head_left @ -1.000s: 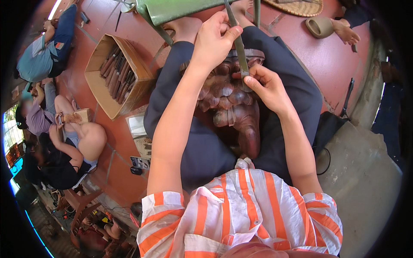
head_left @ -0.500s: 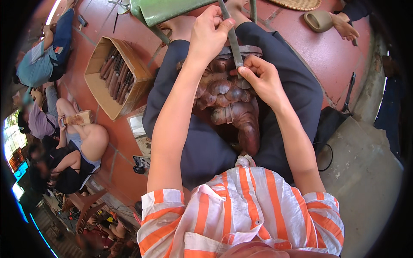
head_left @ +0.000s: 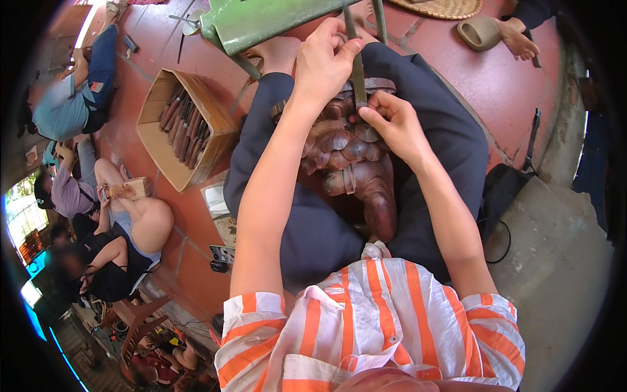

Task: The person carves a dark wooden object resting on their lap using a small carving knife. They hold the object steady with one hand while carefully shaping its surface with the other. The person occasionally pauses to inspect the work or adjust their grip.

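A dark reddish-brown wood carving with rounded lumps and a thick, tapering end rests between my knees. Over its far part lies a long, flat grey metal file. My left hand is closed around the upper stretch of the file, thumb along its side. Near the lower tip, my right hand pinches the file between thumb and fingers, close against the carved surface. My hands and the file cover part of the carving's far end.
A cardboard box of wooden-handled tools stands left of my knee. Ahead is a green metal stool. Several people sit at the left, one holding a wood block. At the upper right are another person's hand and an olive slipper.
The file stands a little more upright across the carving. Both hands keep their hold and have shifted slightly with it. The whole view has moved a little.
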The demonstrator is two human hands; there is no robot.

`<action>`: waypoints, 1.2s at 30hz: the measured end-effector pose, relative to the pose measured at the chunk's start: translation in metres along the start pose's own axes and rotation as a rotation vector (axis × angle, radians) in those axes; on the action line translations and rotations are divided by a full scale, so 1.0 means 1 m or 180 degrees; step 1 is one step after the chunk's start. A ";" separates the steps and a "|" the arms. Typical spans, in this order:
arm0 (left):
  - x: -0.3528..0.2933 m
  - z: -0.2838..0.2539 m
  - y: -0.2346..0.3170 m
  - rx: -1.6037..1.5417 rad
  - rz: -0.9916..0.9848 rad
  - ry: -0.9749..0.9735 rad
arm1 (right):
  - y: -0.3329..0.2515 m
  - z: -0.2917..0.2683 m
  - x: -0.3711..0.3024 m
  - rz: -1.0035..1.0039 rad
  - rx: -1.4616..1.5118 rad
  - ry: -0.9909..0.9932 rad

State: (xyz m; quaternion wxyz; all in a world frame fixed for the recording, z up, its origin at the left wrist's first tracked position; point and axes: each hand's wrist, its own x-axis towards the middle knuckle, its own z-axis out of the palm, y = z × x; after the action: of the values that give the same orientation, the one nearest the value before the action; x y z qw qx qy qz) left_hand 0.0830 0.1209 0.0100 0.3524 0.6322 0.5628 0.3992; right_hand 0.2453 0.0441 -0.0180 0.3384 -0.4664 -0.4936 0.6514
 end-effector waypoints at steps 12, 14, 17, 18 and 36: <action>-0.008 0.002 0.002 -0.0676 0.0004 -0.0031 | 0.012 0.003 -0.002 -0.0195 0.0056 0.0124; -0.015 -0.004 0.000 -0.1288 0.0056 0.0005 | 0.013 0.000 -0.001 -0.0389 0.0175 -0.0021; -0.029 -0.015 0.006 -0.1393 0.0069 0.0092 | 0.004 0.000 -0.004 -0.0549 -0.0231 -0.0064; -0.034 -0.017 0.008 -0.1358 0.0080 0.0160 | 0.005 0.002 -0.004 -0.0657 -0.0200 -0.0081; -0.112 -0.028 0.012 -0.0719 0.0163 0.0604 | -0.002 0.018 -0.012 -0.1749 -0.1036 -0.0456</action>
State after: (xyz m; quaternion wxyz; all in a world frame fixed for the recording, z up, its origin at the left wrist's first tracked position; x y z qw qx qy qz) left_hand 0.0572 0.0078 0.0206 0.3562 0.5621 0.5288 0.5268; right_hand 0.2324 0.0278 -0.0111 0.3870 -0.3166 -0.7212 0.4794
